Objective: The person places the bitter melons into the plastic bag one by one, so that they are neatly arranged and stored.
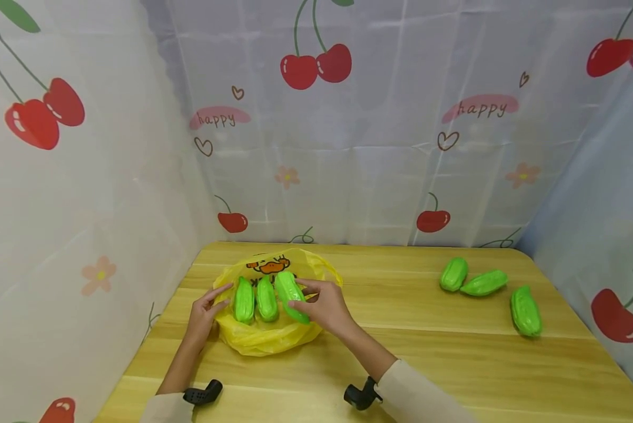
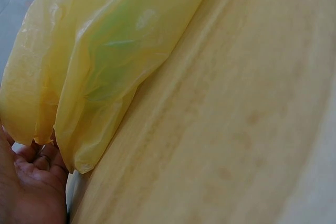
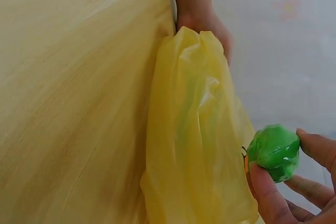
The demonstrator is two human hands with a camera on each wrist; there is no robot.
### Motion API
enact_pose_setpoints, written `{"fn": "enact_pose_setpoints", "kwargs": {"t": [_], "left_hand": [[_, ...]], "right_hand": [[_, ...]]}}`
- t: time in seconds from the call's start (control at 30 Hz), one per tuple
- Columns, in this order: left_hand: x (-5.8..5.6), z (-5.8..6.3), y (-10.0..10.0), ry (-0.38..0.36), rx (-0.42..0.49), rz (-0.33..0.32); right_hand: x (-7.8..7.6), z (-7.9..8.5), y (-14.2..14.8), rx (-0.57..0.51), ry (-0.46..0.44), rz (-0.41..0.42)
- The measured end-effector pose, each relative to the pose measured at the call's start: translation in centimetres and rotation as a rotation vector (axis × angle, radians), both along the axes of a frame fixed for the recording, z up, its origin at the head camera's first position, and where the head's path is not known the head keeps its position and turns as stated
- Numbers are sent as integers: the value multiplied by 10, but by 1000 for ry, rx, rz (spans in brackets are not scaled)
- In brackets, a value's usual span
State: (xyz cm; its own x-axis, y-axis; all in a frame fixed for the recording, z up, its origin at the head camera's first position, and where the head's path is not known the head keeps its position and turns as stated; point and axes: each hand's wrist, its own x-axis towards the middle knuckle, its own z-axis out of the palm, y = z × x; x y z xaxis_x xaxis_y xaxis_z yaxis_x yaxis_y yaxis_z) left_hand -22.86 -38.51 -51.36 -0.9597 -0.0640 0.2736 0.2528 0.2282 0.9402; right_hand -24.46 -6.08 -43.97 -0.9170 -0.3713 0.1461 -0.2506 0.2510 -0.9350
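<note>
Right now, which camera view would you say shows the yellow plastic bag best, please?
The head view: it frames the whole yellow plastic bag, its open mouth and two glossy green elongated pieces inside. Both wrist views crop the bag and show mainly its creased outer side, with green showing faintly through.

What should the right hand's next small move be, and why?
Probably to lower the held green piece a little and let go. The right hand pinches it at the mouth of the yellow bag, the left hand holds the bag's side, and two similar pieces lie inside with room beside them.
</note>
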Motion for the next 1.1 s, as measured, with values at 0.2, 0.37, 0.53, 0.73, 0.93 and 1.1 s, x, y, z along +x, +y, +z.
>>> {"fn": "enact_pose_setpoints", "kwargs": {"t": [0.2, 0.37, 0.53, 0.73, 0.93, 1.1], "left_hand": [[-13, -22, -10, 17, -14, 12], [-14, -21, -10, 24, -19, 15], [-12, -20, -9, 12, -24, 23], [-2, -7, -1, 4, -18, 9], [4, 6, 4, 10, -19, 1], [2, 5, 3, 6, -2, -8]], "right_hand": [[-3, 2, -5, -13, 15, 3], [-9, -1, -11, 3, 50, -13], [-13, -2, -17, 37, 81, -28], [-18, -3, -25, 78, 121, -42], [-23, -7, -33, 118, 157, -56], [-29, -12, -38, 155, 153, -81]]}}
